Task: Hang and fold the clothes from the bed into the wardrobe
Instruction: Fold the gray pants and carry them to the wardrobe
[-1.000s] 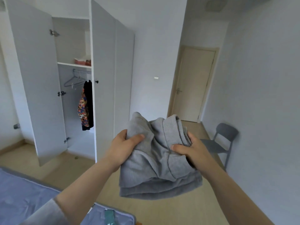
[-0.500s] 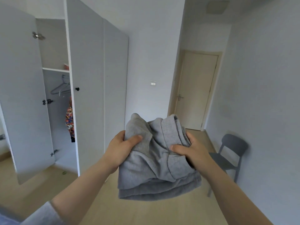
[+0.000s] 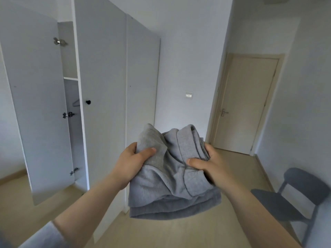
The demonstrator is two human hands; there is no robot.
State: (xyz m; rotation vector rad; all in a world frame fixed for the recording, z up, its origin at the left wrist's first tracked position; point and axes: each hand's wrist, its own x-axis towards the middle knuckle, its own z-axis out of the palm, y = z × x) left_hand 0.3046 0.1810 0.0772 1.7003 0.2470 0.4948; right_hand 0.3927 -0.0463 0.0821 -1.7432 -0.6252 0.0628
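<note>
The left hand (image 3: 131,163) and right hand (image 3: 213,167) clamp the folded garment (image 3: 172,178) from either side, thumbs on top, mid-air near the wardrobe (image 3: 100,86). Layers sagging below the fingers could slide apart and unfold if either grip slackens.

Both hands are gripping a folded grey garment (image 3: 172,178) in mid-air, the left hand (image 3: 131,162) on its left edge, the right hand (image 3: 213,165) on its right. The white wardrobe (image 3: 105,97) is standing far left with one door hanging open; a grey chair (image 3: 293,196) is sitting at the right.
</note>
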